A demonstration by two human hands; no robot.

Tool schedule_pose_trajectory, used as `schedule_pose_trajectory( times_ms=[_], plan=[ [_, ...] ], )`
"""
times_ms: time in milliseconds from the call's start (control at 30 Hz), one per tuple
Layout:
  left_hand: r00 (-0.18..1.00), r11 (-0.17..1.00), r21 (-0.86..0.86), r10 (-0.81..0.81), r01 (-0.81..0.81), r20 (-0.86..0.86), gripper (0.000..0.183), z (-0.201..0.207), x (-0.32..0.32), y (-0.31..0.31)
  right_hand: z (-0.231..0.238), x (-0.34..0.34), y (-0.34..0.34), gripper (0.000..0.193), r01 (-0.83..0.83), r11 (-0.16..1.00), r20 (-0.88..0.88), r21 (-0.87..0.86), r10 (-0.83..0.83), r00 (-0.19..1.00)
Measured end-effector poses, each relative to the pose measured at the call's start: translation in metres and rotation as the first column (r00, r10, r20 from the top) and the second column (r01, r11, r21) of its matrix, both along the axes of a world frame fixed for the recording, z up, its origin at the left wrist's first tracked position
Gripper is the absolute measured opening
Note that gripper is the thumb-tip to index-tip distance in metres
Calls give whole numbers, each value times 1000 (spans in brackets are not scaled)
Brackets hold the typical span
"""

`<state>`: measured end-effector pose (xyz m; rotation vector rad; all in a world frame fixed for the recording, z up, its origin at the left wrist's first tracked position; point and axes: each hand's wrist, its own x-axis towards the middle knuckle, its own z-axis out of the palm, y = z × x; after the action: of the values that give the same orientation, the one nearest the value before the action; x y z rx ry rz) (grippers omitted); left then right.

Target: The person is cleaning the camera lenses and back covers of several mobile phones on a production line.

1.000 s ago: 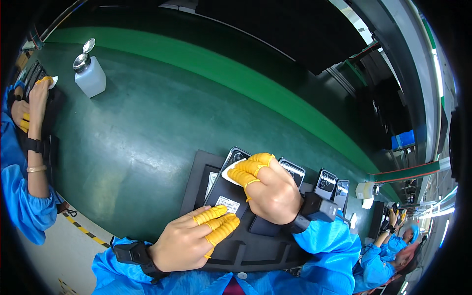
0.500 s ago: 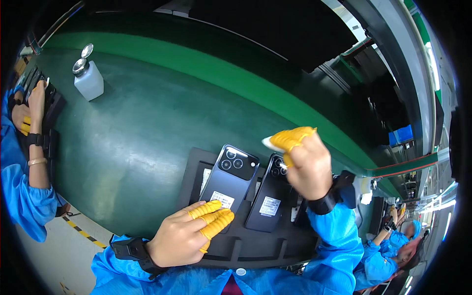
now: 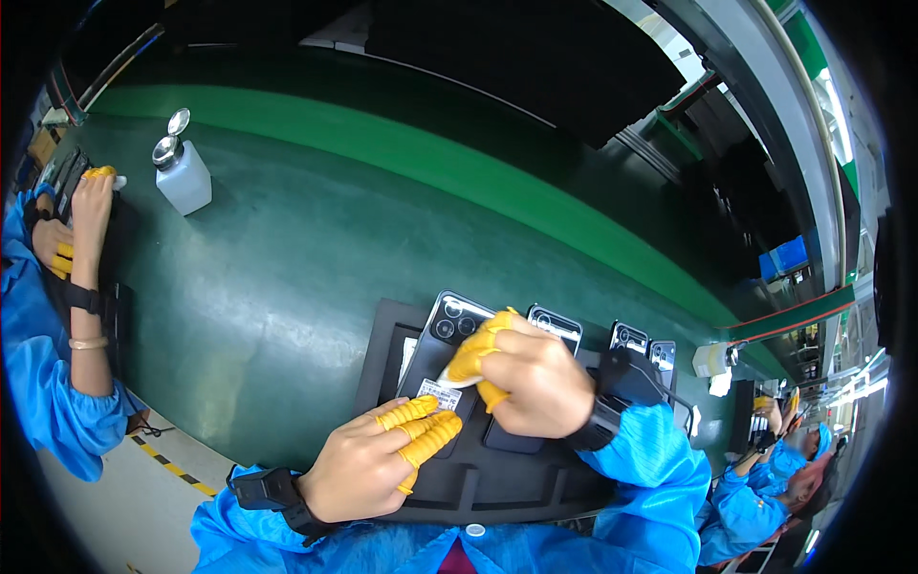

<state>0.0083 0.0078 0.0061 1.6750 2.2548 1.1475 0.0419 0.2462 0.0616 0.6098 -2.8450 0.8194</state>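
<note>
Your left hand (image 3: 368,459) lies flat at approx 7 o'clock in the view, fingers stretched w/ yellow finger cots, tips pressing the lower edge of a dark phone (image 3: 442,349) that lies back-up, camera cluster at its 12 o'clock end. It holds nothing, just pins the phone down.

Your right hand (image 3: 531,378) sits just right of centre, fingers curled narrow, also in yellow cots, pinching a small white wipe (image 3: 457,381) against the phone's back near a white sticker (image 3: 440,393). Hand covers the phone's right side, so that part can't be seen.

Phone rests on a black tray (image 3: 382,335) at approx 6 o'clock on the green tabletop (image 3: 277,268). More phones (image 3: 636,337) lie back-up in the same tray, toward 3 o'clock of your right hand, side by side.

Both wrists carry black straps; sleeves are blue.

At approx 10 o'clock, well apart from the tray, stands a white dispenser bottle (image 3: 182,177) w/ a metal top. At 9 o'clock a co-worker's hands (image 3: 81,215) in yellow cots work at the tabletop edge. Another person in blue (image 3: 765,488) sits at approx 4 o'clock, near the rim, blurred.
</note>
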Motion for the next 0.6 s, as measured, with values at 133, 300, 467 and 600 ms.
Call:
schedule_pose_trajectory(
  times_ms=[133, 300, 467, 600],
  plan=[
    [1000, 1000, 17, 17, -17, 11, 51, -4, 1, -3, 6, 15, 11, 33, 74, 994, -46, 78, -71, 996],
    [1000, 1000, 18, -4, 4, 5, 50, -2, 0, 0, 24, 32, 11, 34, 130, 965, -159, 226, -95, 983],
    [1000, 998, 59, -13, 14, -16, 51, -4, 0, 3, 79, 54, 52, 34, 299, 865, -357, 402, -153, 922],
    [999, 999, 40, 6, -5, -48, 51, 6, 6, 3, 147, 72, 126, 34, 575, 715, -619, 398, -253, 744]
  ],
)
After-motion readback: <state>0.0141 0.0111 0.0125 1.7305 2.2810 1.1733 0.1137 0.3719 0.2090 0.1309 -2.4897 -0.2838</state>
